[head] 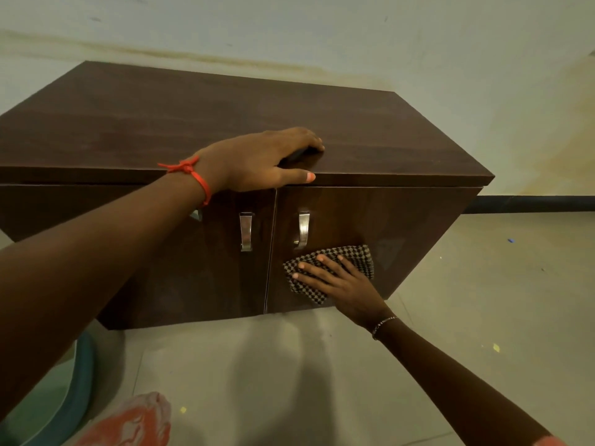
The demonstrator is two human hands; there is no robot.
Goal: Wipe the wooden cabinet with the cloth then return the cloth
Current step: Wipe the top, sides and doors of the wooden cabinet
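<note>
A low dark wooden cabinet [161, 123] with two doors and two metal handles stands on the floor against a pale wall. My right hand [341, 284] lies flat, fingers spread, pressing a black-and-white checked cloth [357, 255] against the lower part of the right door, just below its handle [303, 230]. My left hand [257, 159] rests on the front edge of the cabinet top above the gap between the doors, fingers on the top and thumb along the edge. A red thread is tied around that wrist.
Pale tiled floor [289, 365] spreads in front of and to the right of the cabinet. A teal plastic object [74, 391] sits at the lower left, beside orange-patterned clothing [135, 423]. A dark skirting strip [531, 203] runs along the wall at right.
</note>
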